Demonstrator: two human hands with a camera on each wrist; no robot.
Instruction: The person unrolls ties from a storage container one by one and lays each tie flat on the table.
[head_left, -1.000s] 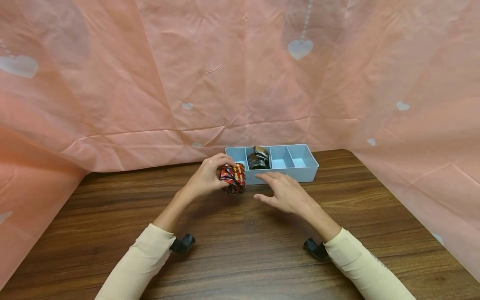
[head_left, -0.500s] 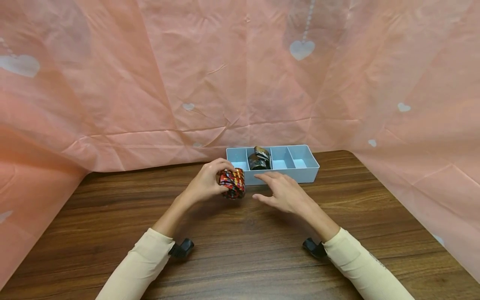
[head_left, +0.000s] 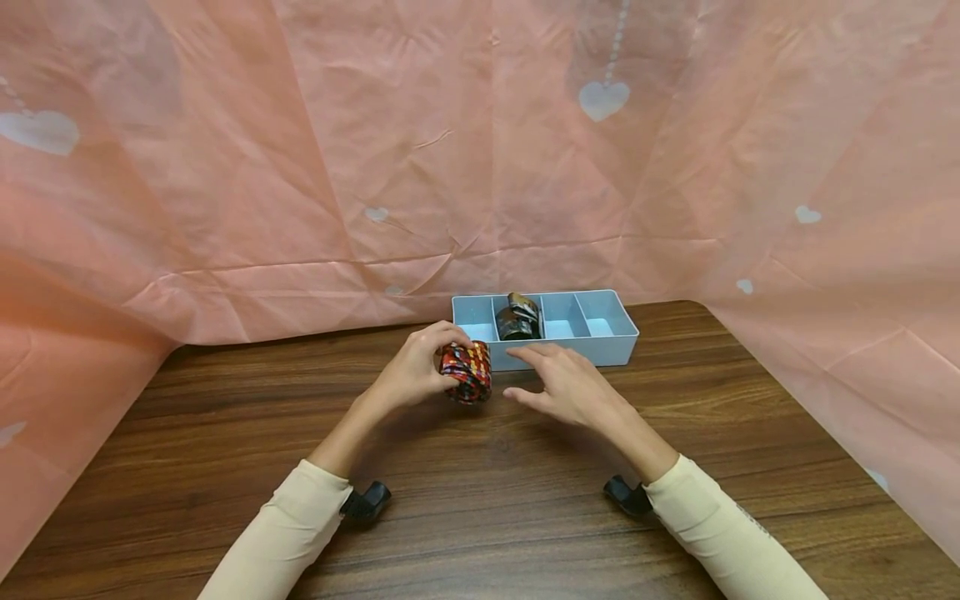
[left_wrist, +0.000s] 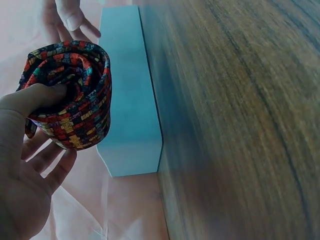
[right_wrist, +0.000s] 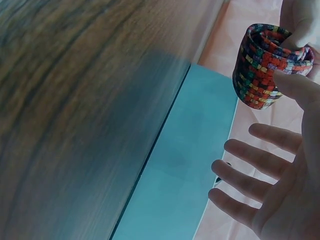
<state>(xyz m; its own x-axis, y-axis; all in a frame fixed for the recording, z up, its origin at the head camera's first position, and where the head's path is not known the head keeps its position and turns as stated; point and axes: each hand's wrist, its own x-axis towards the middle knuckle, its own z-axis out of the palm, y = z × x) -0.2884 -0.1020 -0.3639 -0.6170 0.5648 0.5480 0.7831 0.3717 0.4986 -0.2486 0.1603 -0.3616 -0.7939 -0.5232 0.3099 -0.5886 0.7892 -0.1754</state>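
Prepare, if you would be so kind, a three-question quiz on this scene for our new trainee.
1. Which hand holds the multicoloured roll?
2. True or false: the right hand holds nothing.
3. Counting from the left in the head view, which compartment of the blue tray holds the dark bundle?
A) first
B) second
C) fourth

Key: 1. The left hand. 2. True. 3. B.

Counter (head_left: 495,517): brown wood-grain surface, darker streaks running mainly crosswise; far right corner rounded. Standing directly on it: one light-blue rectangular tray (head_left: 603,351), upright, base flat against the surface, positioned near the far edge, right of centre, long side facing front, four compartments in a row.
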